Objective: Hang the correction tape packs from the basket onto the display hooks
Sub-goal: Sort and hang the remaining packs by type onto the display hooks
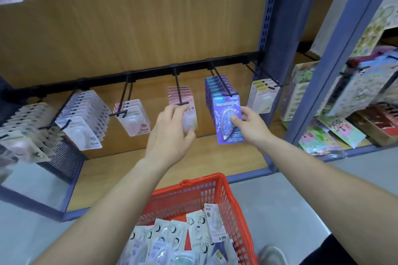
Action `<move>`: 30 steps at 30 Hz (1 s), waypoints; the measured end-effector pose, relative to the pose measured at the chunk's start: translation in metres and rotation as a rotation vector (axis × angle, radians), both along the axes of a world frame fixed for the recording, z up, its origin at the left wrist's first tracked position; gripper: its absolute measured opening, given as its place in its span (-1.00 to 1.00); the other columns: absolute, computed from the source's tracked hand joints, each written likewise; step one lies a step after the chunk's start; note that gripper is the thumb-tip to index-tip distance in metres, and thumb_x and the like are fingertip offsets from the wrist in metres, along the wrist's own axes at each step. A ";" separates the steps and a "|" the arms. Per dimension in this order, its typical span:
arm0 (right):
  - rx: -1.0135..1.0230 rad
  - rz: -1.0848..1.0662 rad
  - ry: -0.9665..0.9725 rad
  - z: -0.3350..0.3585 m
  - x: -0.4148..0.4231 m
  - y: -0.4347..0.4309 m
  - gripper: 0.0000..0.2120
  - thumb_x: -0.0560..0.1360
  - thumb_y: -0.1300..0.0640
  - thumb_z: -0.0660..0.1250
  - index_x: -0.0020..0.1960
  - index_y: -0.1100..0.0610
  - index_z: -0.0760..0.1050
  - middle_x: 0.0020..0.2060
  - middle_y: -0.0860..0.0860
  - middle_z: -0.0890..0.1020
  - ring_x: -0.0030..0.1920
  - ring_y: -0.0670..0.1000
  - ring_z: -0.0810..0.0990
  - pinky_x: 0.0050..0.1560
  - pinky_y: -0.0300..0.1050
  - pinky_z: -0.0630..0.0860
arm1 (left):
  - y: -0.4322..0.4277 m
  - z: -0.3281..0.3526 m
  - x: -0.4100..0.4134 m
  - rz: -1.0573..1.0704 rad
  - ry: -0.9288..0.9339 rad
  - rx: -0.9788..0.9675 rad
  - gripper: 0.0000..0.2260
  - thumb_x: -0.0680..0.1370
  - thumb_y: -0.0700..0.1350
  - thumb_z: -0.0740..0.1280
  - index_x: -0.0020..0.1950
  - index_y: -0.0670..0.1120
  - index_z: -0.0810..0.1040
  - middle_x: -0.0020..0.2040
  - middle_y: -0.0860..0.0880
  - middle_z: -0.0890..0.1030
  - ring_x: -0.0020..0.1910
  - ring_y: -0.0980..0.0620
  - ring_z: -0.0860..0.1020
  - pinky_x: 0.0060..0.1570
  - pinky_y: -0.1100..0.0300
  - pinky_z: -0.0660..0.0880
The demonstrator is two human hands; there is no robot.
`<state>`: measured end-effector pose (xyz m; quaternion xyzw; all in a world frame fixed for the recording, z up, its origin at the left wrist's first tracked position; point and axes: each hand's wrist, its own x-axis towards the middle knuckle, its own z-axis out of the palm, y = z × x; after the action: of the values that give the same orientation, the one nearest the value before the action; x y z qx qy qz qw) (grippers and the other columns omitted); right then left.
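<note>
Left hand [170, 133] curls round a pink pack [191, 119], hook [178, 92] just above its fingers; right hand [251, 127] pinches a purple pack [227, 114], thumb in front.

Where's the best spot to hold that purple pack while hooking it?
Hold the purple pack by its lower half from the right, as the right hand does: thumb on the raised blister, fingers behind. That leaves the top hang hole free for the hook.

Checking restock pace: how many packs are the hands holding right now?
2: a pink pack in the left hand, a purple pack in the right hand.
</note>
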<state>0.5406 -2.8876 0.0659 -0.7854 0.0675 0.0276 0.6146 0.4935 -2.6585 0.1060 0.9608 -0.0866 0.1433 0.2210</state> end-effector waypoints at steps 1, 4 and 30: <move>0.004 -0.005 -0.008 -0.001 0.001 0.000 -0.83 0.69 0.08 0.27 0.27 -0.03 0.42 0.12 -0.05 0.67 0.09 0.00 0.69 0.10 0.01 0.62 | -0.001 -0.002 0.001 0.002 0.000 -0.014 -0.44 0.58 -0.04 0.38 0.56 -0.02 0.32 0.43 0.00 0.40 0.40 -0.06 0.40 0.27 0.04 0.43; -0.027 -0.021 -0.023 -0.001 0.005 -0.001 -0.83 0.69 0.06 0.26 0.27 -0.06 0.41 0.13 -0.06 0.66 0.10 -0.02 0.68 0.07 -0.04 0.61 | 0.000 -0.004 0.005 0.001 0.004 -0.035 -0.40 0.59 -0.05 0.35 0.61 0.01 0.25 0.42 0.01 0.39 0.39 -0.05 0.41 0.24 0.04 0.45; -0.921 0.598 0.220 -0.116 -0.140 0.113 -0.55 0.57 -0.18 0.33 0.30 0.11 0.51 0.24 0.15 0.57 0.24 0.21 0.57 0.21 0.07 0.53 | 0.129 -0.166 -0.153 0.150 0.699 -0.003 -0.49 0.57 0.02 0.40 0.49 -0.11 0.44 0.37 -0.12 0.48 0.39 -0.12 0.46 0.38 0.08 0.37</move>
<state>0.4010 -2.7745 -0.0497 -0.9502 -0.0890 0.2502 0.1627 0.3410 -2.5297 -0.0601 0.9552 0.0654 -0.1780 0.2274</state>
